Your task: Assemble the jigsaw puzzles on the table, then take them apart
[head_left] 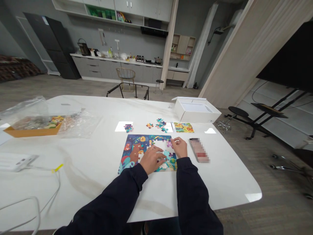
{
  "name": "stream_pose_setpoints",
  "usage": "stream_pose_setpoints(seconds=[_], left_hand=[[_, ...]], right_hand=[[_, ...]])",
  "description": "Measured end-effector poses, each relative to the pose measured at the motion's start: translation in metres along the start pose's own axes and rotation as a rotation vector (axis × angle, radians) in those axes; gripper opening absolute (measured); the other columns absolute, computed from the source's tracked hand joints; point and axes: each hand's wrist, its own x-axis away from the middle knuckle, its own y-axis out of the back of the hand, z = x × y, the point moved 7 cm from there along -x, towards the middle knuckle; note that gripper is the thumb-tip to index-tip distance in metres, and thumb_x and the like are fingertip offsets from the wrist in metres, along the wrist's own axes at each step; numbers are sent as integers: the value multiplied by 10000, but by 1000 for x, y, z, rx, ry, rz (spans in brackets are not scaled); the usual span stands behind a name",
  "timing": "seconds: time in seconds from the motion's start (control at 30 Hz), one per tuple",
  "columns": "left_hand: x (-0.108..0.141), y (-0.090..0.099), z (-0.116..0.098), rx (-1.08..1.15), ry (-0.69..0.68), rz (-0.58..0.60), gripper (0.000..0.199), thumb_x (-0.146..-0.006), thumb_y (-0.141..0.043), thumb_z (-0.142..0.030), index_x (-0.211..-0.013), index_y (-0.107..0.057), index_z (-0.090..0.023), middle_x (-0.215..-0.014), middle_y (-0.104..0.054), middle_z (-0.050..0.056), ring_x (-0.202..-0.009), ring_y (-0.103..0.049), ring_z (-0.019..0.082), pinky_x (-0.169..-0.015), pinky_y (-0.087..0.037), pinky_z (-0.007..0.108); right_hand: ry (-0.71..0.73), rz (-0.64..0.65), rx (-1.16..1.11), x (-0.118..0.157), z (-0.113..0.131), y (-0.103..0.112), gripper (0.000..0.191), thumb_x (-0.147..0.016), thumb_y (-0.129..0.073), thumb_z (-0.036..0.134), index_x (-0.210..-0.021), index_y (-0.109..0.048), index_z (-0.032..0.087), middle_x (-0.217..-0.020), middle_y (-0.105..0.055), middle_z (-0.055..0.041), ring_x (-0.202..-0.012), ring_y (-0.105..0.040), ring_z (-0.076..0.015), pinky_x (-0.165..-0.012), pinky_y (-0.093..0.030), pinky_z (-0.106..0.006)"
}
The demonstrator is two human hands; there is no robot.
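While the left hand (pixel 150 160) lies flat with its fingers spread across a part-built jigsaw puzzle (pixel 133 151) on the white counter (pixel 85 156), the right hand (pixel 179 147) rests curled at the puzzle's upper edge. Neither clearly pinches anything, though the left fingertips (pixel 160 159) touch a pale blue piece (pixel 166 155). The head view shows a gap open in the puzzle's middle, with loose pieces (pixel 160 124) and a picture card (pixel 184 127) beyond it. An open white cardboard box (pixel 197 111) stands farther back. Toward the left, a shallow orange tray (pixel 31 132) holds jumbled pieces (pixel 36 123), beside a crumpled clear plastic bag (pixel 79 124).
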Motion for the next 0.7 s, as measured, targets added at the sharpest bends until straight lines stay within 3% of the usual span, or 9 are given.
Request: stream_pose_setpoints(seconds=[0.17,0.33,0.47,0.57,0.7], left_hand=[[2,-14,0,-12,18,41,112,-847,-774,-270,-951,-814,-260,-1067,-736,93,-1063,-584,299,-927,-479,465],[6,-15,3,-2,7,29,128,-867,-722,-227,-962,-805,-249,-1088,-734,91,-1069,-585,290,-948,-485,458],[6,-14,2,4,3,25,240,-858,-714,-208,-1094,-756,-222,-1084,-736,93,-1057,-588,293,-971,-483,472],[5,-4,2,-5,5,3,378,-853,-715,-220,-1230,-685,-222,-1075,-733,96,-1053,-581,299,-943,-497,466],[10,23,12,-26,-27,-28,381,-876,-705,-293,-1250,-665,-231,-1061,-717,101,-1073,-574,295,-940,-492,447]], right_hand=[[9,-6,78,-2,-8,-7,307,-843,-612,542,-762,-619,246,-548,-670,3,-547,-655,-207,-616,-486,-283],[15,25,109,-1,-5,-7,269,-847,-602,508,-772,-626,251,-562,-673,8,-585,-666,-209,-637,-486,-281],[11,39,115,0,-3,-7,254,-848,-603,497,-775,-621,255,-579,-678,9,-619,-683,-216,-659,-493,-286],[15,41,121,-1,-4,-8,252,-847,-604,498,-786,-632,255,-598,-687,3,-636,-691,-222,-669,-497,-291],[7,49,118,-1,-7,-8,268,-854,-591,511,-804,-639,251,-594,-687,-1,-629,-688,-224,-652,-489,-290]])
